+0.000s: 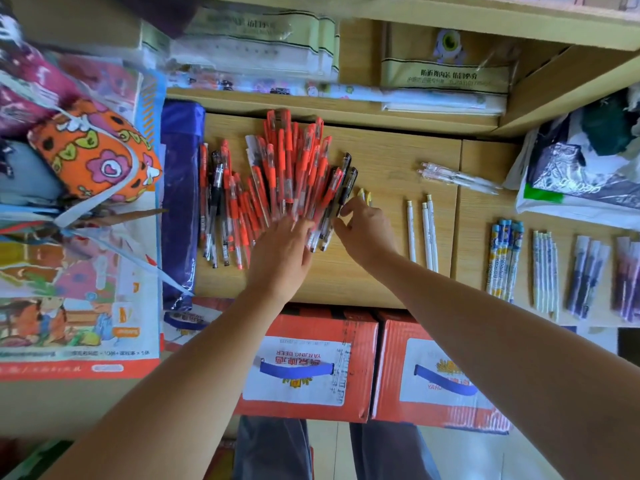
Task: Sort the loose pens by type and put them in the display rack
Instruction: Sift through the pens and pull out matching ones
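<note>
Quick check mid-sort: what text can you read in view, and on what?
"YANJING BEER", upside down: left red carton.
Right red carton: print partly hidden, unreadable.
Chinese print on shelf packages, poster, pen barrels: too blurred or small.

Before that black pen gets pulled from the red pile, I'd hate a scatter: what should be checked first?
1. Left hand steadying the pile of red-capped clear pens: ok, straight fingers press on its near end.
2. Right hand on the black-capped pen at the pile's right edge: ok, fingertips pinch it.
3. Pile all one type: not ok, other black-capped pens lie among the reds on the left side.
4. Spot to lay it down: ok, bare wooden desktop shows between the pile and the white stick pens.
5. Display rack within reach: cannot tell, none is in view.
</note>
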`<state>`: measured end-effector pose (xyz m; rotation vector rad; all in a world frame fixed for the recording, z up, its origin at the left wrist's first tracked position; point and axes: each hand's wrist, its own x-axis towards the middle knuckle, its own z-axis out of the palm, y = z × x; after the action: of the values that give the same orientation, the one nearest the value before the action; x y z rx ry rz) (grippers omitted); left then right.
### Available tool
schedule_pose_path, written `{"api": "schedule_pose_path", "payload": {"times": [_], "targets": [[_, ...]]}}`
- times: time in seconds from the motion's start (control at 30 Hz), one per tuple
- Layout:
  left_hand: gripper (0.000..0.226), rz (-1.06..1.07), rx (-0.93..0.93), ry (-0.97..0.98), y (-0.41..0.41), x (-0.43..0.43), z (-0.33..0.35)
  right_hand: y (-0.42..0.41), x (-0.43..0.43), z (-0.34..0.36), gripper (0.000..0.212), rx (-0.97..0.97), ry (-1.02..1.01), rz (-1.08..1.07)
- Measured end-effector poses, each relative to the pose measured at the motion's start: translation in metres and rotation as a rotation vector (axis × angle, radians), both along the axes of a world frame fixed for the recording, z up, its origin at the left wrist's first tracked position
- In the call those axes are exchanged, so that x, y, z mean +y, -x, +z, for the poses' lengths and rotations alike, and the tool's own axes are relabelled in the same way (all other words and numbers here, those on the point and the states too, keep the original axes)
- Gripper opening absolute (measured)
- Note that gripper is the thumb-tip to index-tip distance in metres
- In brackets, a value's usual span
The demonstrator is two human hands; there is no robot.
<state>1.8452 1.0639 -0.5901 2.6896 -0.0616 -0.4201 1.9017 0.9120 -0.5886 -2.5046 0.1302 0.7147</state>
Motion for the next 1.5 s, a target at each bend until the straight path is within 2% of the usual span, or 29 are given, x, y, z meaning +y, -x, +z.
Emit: {"api": "schedule_pose_path", "payload": {"times": [0.17,0.33,0.5,0.6,0.77,1.13,1.23,1.37,1.5], "targets": [[0.021,0.011,0.036,0.049,0.010,0.003,-0.003,0.003,0.012,-0.007,0.046,0.019,0.127,-0.014],[0.029,0.001,0.075,0.112,0.011,0.007,-0.005,0.000,0.019,-0.005,0.057,0.076,0.172,-0.015],[0.030,0.023,0.118,0.099,0.011,0.006,-0.008,0.000,0.018,-0.008,0.054,0.117,0.167,-0.065],[0.030,0.030,0.142,0.095,0.011,0.005,-0.008,0.002,0.019,-0.006,0.059,0.127,0.180,-0.056],[0.019,0.114,0.142,0.073,0.006,0.002,-0.008,0.007,0.019,-0.008,0.049,0.093,0.176,-0.084],[0.018,0.131,0.135,0.082,0.006,0.000,-0.007,0.007,0.023,-0.006,0.060,0.139,0.181,-0.049],[0.019,0.125,0.144,0.086,0.007,0.000,-0.007,0.009,0.024,-0.006,0.054,0.112,0.208,-0.026],[0.024,0.118,0.175,0.099,0.007,0.002,-0.006,0.009,0.024,-0.007,0.037,0.084,0.149,-0.072],[0.025,0.111,0.199,0.141,0.006,0.003,-0.003,0.009,0.017,-0.007,0.051,0.091,0.158,-0.032]]}}
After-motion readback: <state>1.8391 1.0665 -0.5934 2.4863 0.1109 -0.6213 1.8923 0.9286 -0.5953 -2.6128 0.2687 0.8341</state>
